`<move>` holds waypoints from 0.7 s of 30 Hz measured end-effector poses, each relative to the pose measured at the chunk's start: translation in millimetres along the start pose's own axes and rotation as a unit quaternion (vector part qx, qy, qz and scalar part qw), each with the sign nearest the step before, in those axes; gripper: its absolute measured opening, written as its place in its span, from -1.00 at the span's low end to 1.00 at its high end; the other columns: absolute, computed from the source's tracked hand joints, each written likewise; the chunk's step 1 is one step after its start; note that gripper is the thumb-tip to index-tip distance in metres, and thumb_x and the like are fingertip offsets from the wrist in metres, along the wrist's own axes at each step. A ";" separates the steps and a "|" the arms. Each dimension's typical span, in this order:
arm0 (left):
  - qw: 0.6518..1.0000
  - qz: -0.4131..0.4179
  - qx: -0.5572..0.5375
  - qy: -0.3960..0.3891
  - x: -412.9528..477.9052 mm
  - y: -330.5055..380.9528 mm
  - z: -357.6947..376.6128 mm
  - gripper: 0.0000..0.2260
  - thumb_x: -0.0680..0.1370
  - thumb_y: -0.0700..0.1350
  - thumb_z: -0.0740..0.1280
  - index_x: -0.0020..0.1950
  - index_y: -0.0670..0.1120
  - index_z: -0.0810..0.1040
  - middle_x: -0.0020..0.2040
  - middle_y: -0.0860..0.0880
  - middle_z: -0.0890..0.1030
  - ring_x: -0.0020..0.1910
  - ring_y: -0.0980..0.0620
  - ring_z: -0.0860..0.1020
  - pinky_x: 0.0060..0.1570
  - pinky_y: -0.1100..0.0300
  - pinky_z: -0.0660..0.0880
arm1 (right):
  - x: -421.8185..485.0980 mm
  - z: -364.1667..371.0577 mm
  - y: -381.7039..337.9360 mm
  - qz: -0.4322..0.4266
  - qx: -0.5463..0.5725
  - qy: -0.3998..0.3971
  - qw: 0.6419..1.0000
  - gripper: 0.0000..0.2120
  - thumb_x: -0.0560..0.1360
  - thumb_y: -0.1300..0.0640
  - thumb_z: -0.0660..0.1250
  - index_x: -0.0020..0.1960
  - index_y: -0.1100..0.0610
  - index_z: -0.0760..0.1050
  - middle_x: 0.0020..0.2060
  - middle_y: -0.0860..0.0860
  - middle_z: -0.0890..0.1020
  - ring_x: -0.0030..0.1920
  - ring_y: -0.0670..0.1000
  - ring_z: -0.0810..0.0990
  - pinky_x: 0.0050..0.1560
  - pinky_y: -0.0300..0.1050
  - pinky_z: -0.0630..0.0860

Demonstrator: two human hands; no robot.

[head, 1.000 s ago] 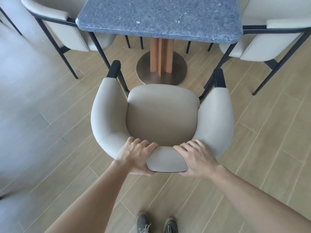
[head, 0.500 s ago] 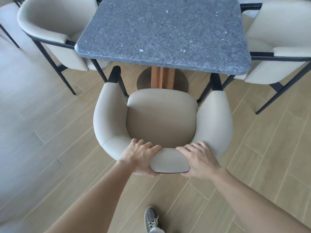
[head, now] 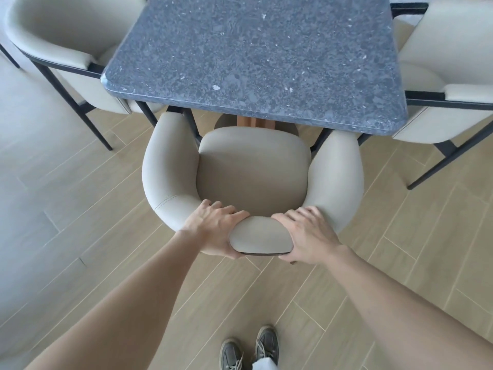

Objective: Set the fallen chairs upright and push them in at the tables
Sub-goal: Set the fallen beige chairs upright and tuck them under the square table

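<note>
A beige upholstered armchair (head: 253,169) with black metal legs stands upright in front of me, facing the table. Its arm tips and the seat's front edge reach under the near edge of the grey speckled stone table (head: 253,57). My left hand (head: 216,228) grips the curved backrest left of its middle. My right hand (head: 306,236) grips it right of the middle. Both thumbs wrap under the back's lower edge.
Two matching beige chairs stand upright at the table, one at the left (head: 61,49) and one at the right (head: 448,76). The table's wooden pedestal (head: 253,121) shows just beyond the seat. My shoes (head: 250,348) stand on the wood-plank floor (head: 80,209).
The chair has slid forward toward the table with both hands on its back. Its front black arm posts, visible before, are now hidden under the tabletop. I stepped closer.
</note>
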State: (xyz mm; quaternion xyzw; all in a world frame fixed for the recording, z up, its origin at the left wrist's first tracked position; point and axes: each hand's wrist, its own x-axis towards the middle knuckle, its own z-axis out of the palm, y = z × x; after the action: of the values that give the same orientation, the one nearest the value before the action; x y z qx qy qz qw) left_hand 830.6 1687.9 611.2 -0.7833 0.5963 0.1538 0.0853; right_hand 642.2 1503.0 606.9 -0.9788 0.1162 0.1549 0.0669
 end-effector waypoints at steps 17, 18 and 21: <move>0.999 -0.046 -0.001 -0.012 11.1 -8.1 -5.8 -0.18 0.26 0.63 0.34 0.40 0.23 0.39 0.18 0.12 0.63 0.19 -0.09 0.61 0.31 -0.08 0.43 | 16.6 -6.0 7.4 0.002 -0.010 0.012 1.000 -0.20 0.28 -0.33 0.49 0.43 -0.12 0.36 0.18 -0.11 0.61 0.22 0.07 0.58 0.36 0.04 0.35; 0.999 -0.044 -0.003 -0.011 11.5 -8.5 -5.1 -0.19 0.26 0.63 0.34 0.38 0.24 0.40 0.15 0.13 0.63 0.17 -0.08 0.61 0.29 -0.07 0.44 | 17.3 -5.8 8.0 0.003 -0.010 0.009 1.000 -0.21 0.28 -0.34 0.49 0.43 -0.12 0.36 0.16 -0.11 0.61 0.21 0.07 0.58 0.35 0.04 0.36; 0.999 -0.043 -0.011 -0.011 9.9 -8.8 -3.7 -0.21 0.24 0.64 0.33 0.35 0.27 0.42 0.10 0.16 0.62 0.14 -0.06 0.60 0.26 -0.05 0.45 | 17.4 -4.1 7.0 0.004 -0.014 0.011 1.000 -0.23 0.28 -0.37 0.49 0.40 -0.11 0.39 0.09 -0.11 0.62 0.17 0.07 0.59 0.30 0.03 0.37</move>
State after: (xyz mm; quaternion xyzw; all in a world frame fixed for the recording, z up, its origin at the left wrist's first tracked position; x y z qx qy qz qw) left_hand 842.0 1680.2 610.8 -0.8073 0.5592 0.1655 0.0901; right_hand 657.7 1492.0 604.5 -0.9808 0.1185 0.1460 0.0515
